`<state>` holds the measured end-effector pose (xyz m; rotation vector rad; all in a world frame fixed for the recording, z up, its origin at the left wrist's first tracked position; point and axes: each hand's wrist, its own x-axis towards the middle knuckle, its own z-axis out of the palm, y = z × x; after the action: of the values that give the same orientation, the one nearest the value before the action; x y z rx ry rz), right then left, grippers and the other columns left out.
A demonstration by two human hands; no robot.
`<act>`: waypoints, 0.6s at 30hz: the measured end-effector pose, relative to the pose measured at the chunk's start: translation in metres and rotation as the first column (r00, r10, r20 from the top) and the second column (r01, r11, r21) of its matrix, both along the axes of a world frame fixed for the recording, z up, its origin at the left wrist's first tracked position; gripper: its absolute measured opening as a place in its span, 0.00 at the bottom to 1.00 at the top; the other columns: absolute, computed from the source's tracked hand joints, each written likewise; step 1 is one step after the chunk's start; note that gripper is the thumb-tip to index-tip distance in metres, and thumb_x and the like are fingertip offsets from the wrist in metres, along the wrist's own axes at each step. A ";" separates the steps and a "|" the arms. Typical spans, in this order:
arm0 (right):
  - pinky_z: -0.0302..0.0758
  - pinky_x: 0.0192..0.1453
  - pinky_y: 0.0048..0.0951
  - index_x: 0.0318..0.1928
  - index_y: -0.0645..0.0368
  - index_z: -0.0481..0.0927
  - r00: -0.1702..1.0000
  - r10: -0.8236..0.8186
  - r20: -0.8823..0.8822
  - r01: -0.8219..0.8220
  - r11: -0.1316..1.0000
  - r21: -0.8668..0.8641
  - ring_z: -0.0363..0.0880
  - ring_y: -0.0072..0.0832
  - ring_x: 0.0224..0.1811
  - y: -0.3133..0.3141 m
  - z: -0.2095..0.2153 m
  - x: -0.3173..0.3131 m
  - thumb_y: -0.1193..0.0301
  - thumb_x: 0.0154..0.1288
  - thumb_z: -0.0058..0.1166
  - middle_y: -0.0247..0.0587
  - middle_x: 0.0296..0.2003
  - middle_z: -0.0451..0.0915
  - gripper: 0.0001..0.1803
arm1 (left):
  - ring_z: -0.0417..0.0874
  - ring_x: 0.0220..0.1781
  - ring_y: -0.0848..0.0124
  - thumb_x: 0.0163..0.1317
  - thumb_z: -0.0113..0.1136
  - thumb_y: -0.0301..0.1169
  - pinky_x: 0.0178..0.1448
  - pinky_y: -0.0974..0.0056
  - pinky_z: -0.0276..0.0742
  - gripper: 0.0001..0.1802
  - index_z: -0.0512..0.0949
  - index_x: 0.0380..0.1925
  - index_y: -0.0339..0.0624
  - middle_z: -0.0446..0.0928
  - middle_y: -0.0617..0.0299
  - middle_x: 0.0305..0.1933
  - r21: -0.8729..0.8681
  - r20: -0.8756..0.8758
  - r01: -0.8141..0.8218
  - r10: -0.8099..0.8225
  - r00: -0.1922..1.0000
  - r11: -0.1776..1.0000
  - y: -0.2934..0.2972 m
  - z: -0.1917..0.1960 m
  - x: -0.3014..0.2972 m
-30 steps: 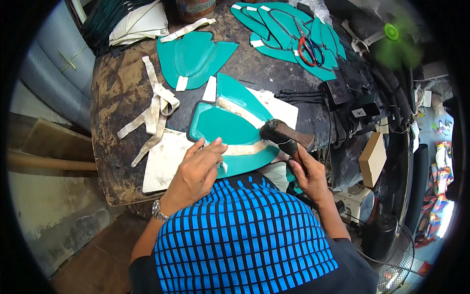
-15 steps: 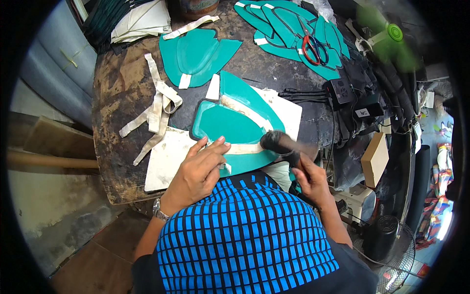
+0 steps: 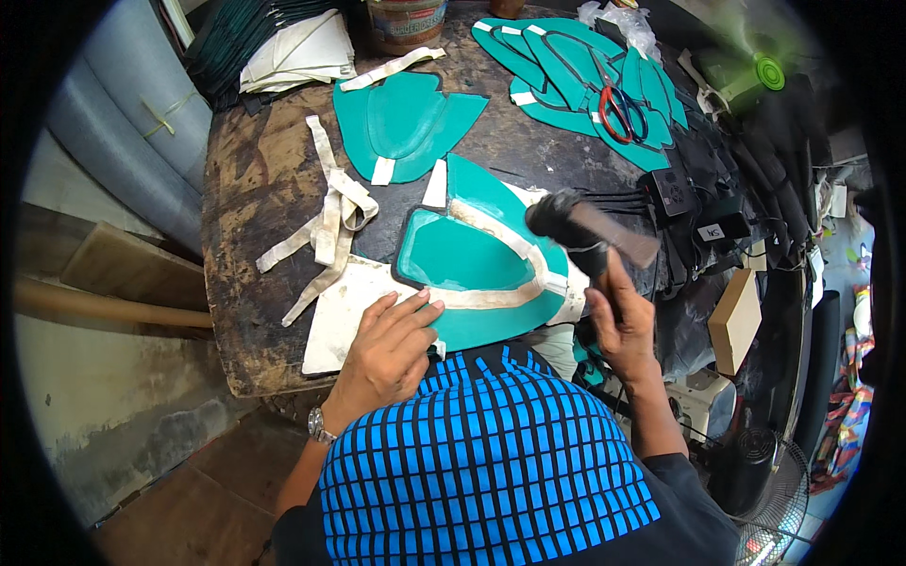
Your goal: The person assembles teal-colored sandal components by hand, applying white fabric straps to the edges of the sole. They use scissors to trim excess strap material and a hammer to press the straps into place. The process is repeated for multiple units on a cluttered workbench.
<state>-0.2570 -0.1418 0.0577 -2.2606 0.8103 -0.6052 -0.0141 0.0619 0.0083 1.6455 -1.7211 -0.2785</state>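
The left hand (image 3: pixel 387 354) lies flat with fingers spread on the near edge of the teal leather piece (image 3: pixel 467 264) on the dark tabletop (image 3: pixel 255 189), while the right hand (image 3: pixel 623 321) grips a blurred hammer (image 3: pixel 590 226) raised just above it.

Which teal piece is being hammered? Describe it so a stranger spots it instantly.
On the dark, worn worktable, look at the near edge just in front of the person. The teal piece lies on a white board, pinned by the left hand, with the right hand lifting a hammer over it. Unlike the other teal pieces, it carries a cream strip curving around its edge.
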 end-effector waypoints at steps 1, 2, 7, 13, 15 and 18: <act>0.81 0.48 0.32 0.71 0.58 0.71 0.997 0.046 -0.068 -0.045 0.999 0.006 0.87 0.40 0.39 -0.001 0.000 0.001 0.77 0.69 0.60 0.53 0.42 0.85 0.30 | 0.76 0.71 0.55 0.51 0.63 0.18 0.74 0.46 0.67 0.12 0.81 0.38 0.36 0.81 0.50 0.61 0.003 -0.019 0.011 -0.010 1.000 1.000 0.000 0.000 0.001; 0.81 0.48 0.31 0.71 0.58 0.71 0.983 0.083 -0.165 -0.079 0.996 0.034 0.87 0.37 0.39 -0.003 -0.001 0.003 0.78 0.69 0.60 0.52 0.42 0.85 0.30 | 0.75 0.71 0.55 0.51 0.63 0.18 0.74 0.46 0.68 0.13 0.81 0.38 0.36 0.81 0.50 0.61 0.006 -0.035 0.019 -0.019 0.999 1.000 -0.001 0.000 0.002; 0.81 0.50 0.36 0.72 0.53 0.69 0.995 -0.071 0.069 0.066 0.995 0.079 0.85 0.55 0.44 -0.007 0.000 0.002 0.75 0.69 0.60 0.61 0.44 0.84 0.32 | 0.76 0.71 0.53 0.52 0.63 0.18 0.73 0.47 0.70 0.14 0.80 0.41 0.36 0.81 0.50 0.61 0.010 -0.080 0.127 -0.126 0.989 0.992 -0.006 0.000 0.001; 0.81 0.47 0.37 0.72 0.52 0.70 0.992 -0.003 -0.123 -0.001 0.999 -0.037 0.85 0.54 0.41 -0.017 -0.002 0.005 0.73 0.70 0.59 0.60 0.43 0.84 0.31 | 0.78 0.70 0.52 0.53 0.62 0.17 0.72 0.48 0.71 0.15 0.80 0.42 0.36 0.82 0.51 0.60 -0.018 -0.102 0.149 -0.150 0.983 0.989 -0.011 -0.003 0.001; 0.81 0.48 0.40 0.73 0.49 0.69 0.996 0.032 0.083 -0.031 0.999 -0.017 0.85 0.56 0.44 -0.019 -0.005 0.009 0.71 0.71 0.58 0.59 0.42 0.84 0.31 | 0.78 0.70 0.53 0.53 0.62 0.17 0.72 0.48 0.72 0.15 0.80 0.42 0.36 0.82 0.51 0.60 -0.029 -0.091 0.139 -0.141 0.986 0.990 -0.011 -0.005 0.001; 0.81 0.48 0.39 0.73 0.49 0.68 0.987 0.118 -0.105 -0.118 0.993 0.006 0.86 0.53 0.44 -0.022 -0.007 0.018 0.72 0.71 0.58 0.58 0.45 0.84 0.31 | 0.78 0.70 0.54 0.53 0.61 0.16 0.72 0.48 0.71 0.14 0.80 0.41 0.36 0.82 0.51 0.60 -0.024 -0.113 0.118 -0.120 0.986 0.993 -0.010 -0.005 -0.001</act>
<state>-0.2388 -0.1636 0.0511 -2.3374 0.7203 -0.4347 -0.0148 0.0516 0.0034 1.4883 -1.7327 -0.4055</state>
